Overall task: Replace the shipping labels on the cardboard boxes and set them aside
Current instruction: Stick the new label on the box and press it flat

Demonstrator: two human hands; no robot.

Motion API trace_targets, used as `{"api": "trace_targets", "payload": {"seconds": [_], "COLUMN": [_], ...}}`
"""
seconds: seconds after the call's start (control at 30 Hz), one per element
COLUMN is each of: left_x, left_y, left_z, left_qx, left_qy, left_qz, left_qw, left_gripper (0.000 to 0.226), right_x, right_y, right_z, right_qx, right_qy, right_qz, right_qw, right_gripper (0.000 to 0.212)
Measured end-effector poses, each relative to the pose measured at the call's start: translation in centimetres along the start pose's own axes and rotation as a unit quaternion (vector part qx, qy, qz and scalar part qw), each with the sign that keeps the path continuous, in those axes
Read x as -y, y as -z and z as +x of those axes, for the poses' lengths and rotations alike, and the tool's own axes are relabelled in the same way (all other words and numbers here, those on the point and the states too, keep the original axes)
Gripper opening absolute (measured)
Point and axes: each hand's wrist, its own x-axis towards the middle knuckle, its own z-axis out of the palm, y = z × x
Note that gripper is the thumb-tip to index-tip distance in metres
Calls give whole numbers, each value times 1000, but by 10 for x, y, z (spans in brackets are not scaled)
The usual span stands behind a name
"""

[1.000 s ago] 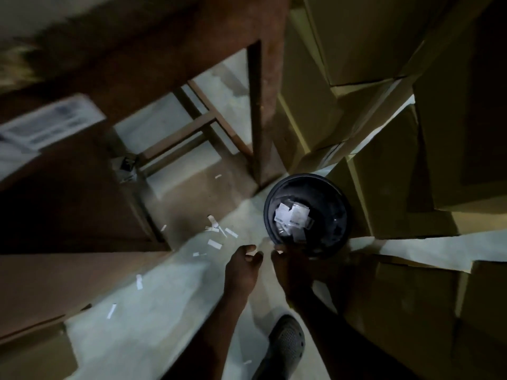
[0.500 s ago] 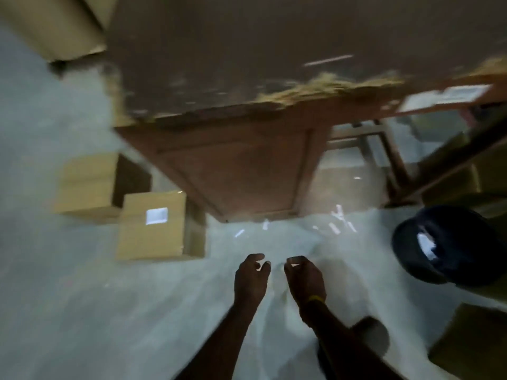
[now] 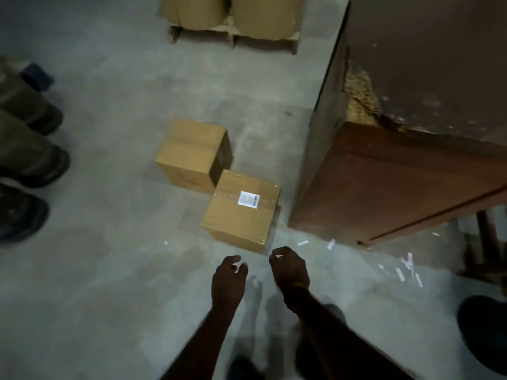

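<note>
Grey concrete floor is carrying a taped box wearing a white label; both hands, left and right, are hanging loosely curled, seemingly empty.

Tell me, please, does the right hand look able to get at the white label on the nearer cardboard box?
Probably yes: the right hand hovers just short of the nearer brown cardboard box, and nothing lies over the white label on its top.

Two boxes on the floor, corners touching: labelled box nearer, label on its top; plain box behind-left. Desk to the right. Paper scraps on floor below desk. Pallet with two rolls far behind. Left hand and right hand side by side, in front of labelled box. Bin bottom right.
</note>
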Motion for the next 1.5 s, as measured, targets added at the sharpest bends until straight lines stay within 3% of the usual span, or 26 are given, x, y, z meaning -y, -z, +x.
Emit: {"api": "trace_targets", "payload": {"seconds": [0.37, 0.47, 0.63, 0.77, 0.87, 1.07, 1.17, 1.33, 1.5], "left_x": [0, 6, 11, 28, 39, 45, 39, -7, -68], "left_y": [-22, -43, -65, -65, -58, -23, 3, 84, 184], "left_z": [128, 182, 262, 297, 309, 288, 255, 154, 24], "left_qx": [26, -6, -88, -130, -115, -109, -122, -173, -203], "left_qy": [83, 102, 239, 297, 306, 296, 272, 165, 56], "left_qz": [-59, -95, -126, -149, -180, -200, -147, -51, -41], "left_qw": [994, 990, 959, 934, 928, 928, 943, 970, 977], "left_gripper": [52, 65, 84, 91, 88, 68, 66, 52, 48], "right_x": [59, 75, 83, 87, 78, 80, 88, 119, 163], "right_y": [-41, -60, -92, -94, -93, -85, -70, -14, 78], "right_z": [147, 216, 316, 360, 371, 332, 286, 152, -18], "right_qx": [-3, -11, -15, 8, 55, 38, 21, -16, -26], "right_qy": [63, 84, 141, 50, 27, 33, 43, 98, 151], "right_qz": [-69, -105, -190, -200, -176, -182, -186, -179, -168], "right_qw": [996, 991, 971, 978, 983, 982, 981, 979, 974], "right_gripper": [22, 29, 44, 60, 63, 56, 50, 50, 57]}}
